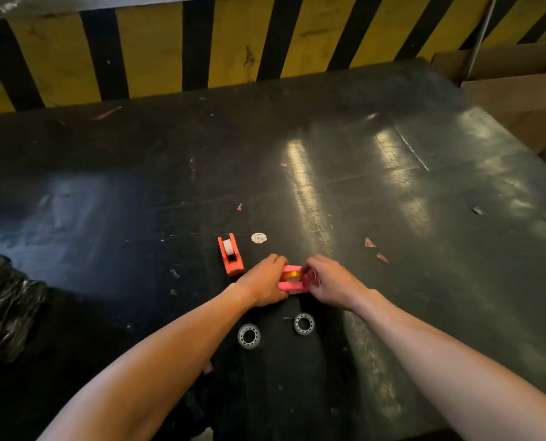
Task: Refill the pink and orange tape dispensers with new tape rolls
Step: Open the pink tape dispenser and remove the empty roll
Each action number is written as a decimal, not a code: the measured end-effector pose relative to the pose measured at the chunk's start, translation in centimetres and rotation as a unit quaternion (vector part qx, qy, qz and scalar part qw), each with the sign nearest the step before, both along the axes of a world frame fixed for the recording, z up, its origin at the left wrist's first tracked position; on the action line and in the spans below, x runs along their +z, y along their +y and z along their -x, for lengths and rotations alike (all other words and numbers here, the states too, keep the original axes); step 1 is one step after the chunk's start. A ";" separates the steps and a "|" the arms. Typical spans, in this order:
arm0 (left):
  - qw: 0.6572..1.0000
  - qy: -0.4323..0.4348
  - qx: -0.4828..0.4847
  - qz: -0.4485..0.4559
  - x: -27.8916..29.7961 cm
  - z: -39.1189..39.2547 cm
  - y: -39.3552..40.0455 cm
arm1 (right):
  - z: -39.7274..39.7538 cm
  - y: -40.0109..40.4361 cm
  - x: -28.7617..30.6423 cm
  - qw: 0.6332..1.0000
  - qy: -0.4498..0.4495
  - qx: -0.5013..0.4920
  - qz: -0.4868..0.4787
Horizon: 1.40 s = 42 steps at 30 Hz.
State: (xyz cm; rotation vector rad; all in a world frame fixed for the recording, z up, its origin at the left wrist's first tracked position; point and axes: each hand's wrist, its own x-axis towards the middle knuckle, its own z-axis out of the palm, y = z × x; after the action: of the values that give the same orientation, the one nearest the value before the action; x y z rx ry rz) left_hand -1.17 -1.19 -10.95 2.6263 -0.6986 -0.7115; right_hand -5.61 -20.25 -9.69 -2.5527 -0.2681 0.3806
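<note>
- I see my left hand and right hand both gripping the pink plastic tape dispenser mid-table, near the front edge.
- Orange plastic tape dispenser sits just left; scuffed black tabletop lies open beyond, striped yellow-black wall behind.

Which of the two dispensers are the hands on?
The pink dispenser, gripped between the left hand and right hand. The orange dispenser stands untouched to its left.

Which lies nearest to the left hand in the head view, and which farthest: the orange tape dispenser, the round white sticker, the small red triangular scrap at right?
From the left hand:
1. Orange tape dispenser, just left of it.
2. Round white sticker, beyond it.
3. Red triangular scrap, far right, past the right hand.
</note>
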 end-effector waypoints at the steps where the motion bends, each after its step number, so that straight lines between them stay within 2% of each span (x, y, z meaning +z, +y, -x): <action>1: 1.000 0.005 0.008 0.015 -0.2 0.6 0.3 | 0.4 0.2 -0.1 1.000 -0.003 -0.003 -0.006; 10: 0.994 0.026 0.084 0.070 -0.3 3.5 2.9 | 2.0 4.5 -0.9 0.999 -0.043 -0.015 0.012; 17: 0.992 0.042 0.091 0.073 -0.1 4.4 6.2 | 3.0 5.5 -1.5 0.996 -0.085 -0.017 0.025; 22: 0.993 0.036 0.090 0.072 0.2 4.5 6.2 | 3.6 5.9 -1.7 0.993 -0.115 -0.012 -0.001; 32: 0.973 0.052 0.142 0.176 -0.4 5.3 6.8 | 3.9 6.4 -2.0 0.992 -0.105 -0.060 -0.019; 42: 0.972 0.081 0.152 0.161 0.3 5.3 6.6 | 3.6 6.3 -1.3 0.997 -0.069 -0.037 -0.008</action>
State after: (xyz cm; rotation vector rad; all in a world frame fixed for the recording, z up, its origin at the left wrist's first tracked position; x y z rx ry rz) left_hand -6.49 5.37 -10.62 2.2772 -0.3198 -0.6502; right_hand -9.18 -13.99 -11.01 -2.5686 -0.2269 0.1736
